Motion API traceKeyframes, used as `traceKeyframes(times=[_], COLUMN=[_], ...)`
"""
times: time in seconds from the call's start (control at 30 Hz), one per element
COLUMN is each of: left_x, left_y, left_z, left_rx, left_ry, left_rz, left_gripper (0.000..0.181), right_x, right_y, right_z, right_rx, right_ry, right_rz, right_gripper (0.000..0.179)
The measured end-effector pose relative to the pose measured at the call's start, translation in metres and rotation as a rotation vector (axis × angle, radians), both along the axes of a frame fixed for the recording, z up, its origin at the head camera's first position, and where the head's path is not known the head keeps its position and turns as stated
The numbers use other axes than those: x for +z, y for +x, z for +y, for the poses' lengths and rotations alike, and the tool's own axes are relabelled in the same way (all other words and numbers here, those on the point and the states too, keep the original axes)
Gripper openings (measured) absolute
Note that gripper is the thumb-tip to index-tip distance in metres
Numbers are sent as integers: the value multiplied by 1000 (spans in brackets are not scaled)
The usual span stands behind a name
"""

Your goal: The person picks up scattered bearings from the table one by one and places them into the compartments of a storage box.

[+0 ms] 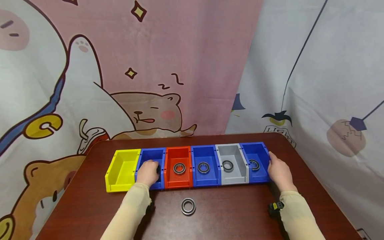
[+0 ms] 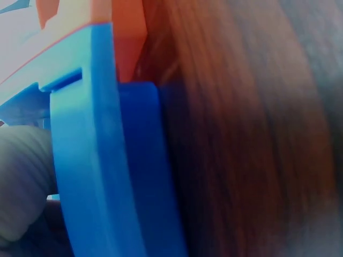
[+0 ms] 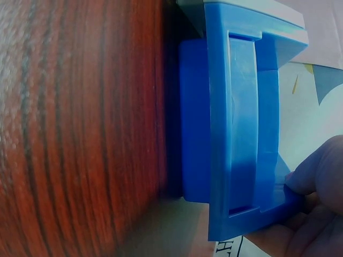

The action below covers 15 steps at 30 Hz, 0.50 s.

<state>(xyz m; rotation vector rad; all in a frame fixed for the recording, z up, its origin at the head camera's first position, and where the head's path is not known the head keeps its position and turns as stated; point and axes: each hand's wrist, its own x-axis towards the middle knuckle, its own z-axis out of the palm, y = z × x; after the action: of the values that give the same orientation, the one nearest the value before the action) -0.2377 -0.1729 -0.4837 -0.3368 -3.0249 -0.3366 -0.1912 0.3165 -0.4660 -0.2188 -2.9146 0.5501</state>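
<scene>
My left hand (image 1: pixel 147 172) reaches into the blue bin (image 1: pixel 153 154) second from the left, fingers curled. A dark edge of a ring bearing (image 1: pixel 158 169) shows beside the fingers, which seem to grip it; most of it is hidden. In the left wrist view, the front wall of the blue bin (image 2: pixel 91 160) covers part of the hand (image 2: pixel 24 182). At the far right, my right hand (image 1: pixel 280 171) pinches the side wall of the end blue bin (image 1: pixel 253 148); thumb and fingers (image 3: pixel 321 171) straddle that wall in the right wrist view. A loose bearing (image 1: pixel 188 199) lies flat on the table before the row.
The bins stand side by side on the brown table (image 1: pixel 228 210). Bearings lie in the red bin (image 1: pixel 178 154), the middle blue bin (image 1: pixel 204 152), the grey bin (image 1: pixel 230 152) and the end blue one. A yellow bin (image 1: pixel 123 166) ends the row at left. Printed curtains (image 1: pixel 210 66) hang behind.
</scene>
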Motion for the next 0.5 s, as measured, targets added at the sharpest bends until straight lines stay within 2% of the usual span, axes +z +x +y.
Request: traceKeyframes(times=[0.17,0.33,0.5], left_x=[2,9,23], left_y=[2,8,18], left_z=[1,3,2], left_rx=[12,24,3], left_ry=[9,40,49], left_rz=[-8,-21,34], left_gripper=[18,33,42], right_x=[1,0,-4], right_y=[0,0,-1], right_z=[0,1,3], right_rx=[4,9,19], right_ry=[5,6,5], right_rz=[5,10,29], right_gripper=[47,46,46])
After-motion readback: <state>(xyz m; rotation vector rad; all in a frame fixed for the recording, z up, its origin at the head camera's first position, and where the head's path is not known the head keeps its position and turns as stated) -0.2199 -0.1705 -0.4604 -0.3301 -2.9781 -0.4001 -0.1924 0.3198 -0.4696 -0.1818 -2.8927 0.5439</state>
